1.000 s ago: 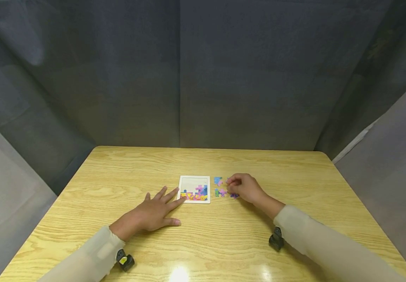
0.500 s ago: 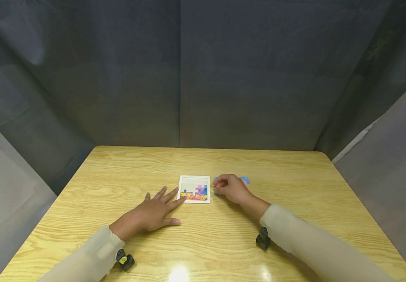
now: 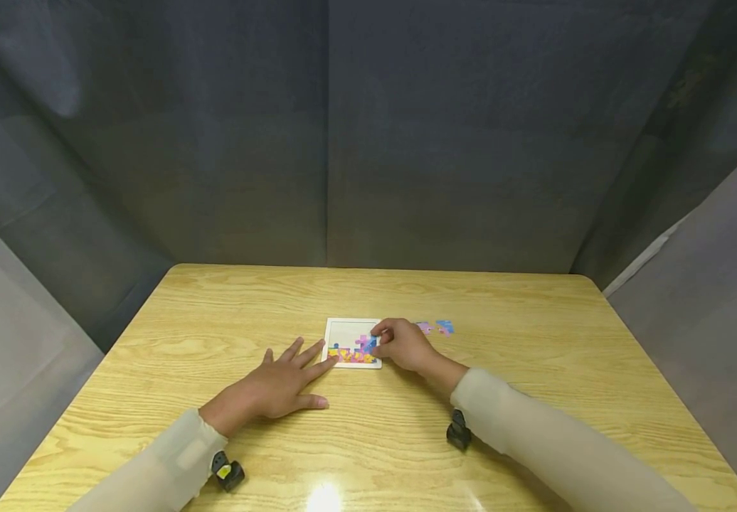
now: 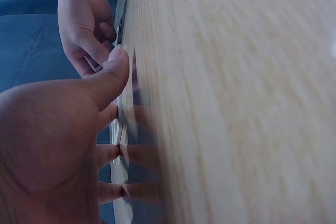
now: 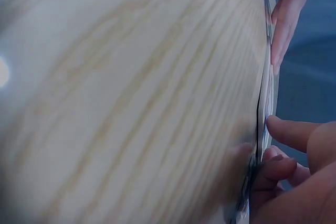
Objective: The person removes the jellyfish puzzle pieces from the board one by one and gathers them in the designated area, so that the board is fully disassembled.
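Observation:
A white square puzzle tray lies in the middle of the table, its bottom rows filled with yellow, pink and blue pieces. My left hand rests flat with spread fingers, the fingertips on the tray's left edge and lower left corner. At the tray's right side, my right hand pinches a bluish puzzle piece between thumb and forefinger, mostly hidden by the fingers. The right wrist view shows the right thumb low at the tray's edge, the other fingers curled.
Loose puzzle pieces in pink and blue lie to the right of the tray, behind the right hand, which may cover others. The wooden table ends at a dark curtain.
My right hand has moved left from the loose pieces to the tray's right side. Loose pieces at far right have come into sight. The left hand has stayed still.

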A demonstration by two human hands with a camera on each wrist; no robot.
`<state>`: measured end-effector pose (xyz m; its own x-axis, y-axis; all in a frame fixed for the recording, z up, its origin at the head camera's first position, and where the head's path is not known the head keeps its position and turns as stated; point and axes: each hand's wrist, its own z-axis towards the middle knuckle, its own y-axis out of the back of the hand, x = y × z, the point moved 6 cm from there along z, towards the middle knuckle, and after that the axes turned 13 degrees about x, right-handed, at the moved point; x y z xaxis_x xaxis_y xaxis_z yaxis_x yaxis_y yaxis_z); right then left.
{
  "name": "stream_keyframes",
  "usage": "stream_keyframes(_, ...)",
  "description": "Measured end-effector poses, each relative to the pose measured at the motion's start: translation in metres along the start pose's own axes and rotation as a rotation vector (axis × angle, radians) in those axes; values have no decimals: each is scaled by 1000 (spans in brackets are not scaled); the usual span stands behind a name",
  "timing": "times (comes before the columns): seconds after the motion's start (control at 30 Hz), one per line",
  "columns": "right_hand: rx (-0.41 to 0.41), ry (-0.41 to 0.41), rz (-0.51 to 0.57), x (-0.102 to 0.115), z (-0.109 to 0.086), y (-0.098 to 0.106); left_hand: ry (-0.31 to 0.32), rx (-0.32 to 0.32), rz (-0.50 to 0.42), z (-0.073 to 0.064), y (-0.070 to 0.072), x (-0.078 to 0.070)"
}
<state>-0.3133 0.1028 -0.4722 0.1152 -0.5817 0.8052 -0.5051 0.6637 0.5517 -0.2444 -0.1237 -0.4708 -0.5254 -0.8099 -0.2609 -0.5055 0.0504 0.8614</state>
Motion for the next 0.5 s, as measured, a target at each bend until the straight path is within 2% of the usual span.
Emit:
stream_keyframes(0.23,13,-10,-79,5,4,-3,-6,-10,-2,0,-1,0)
stream_keyframes(0.5,18,-37,-87,9,4,-3,-2,-6,5,0,0,-1)
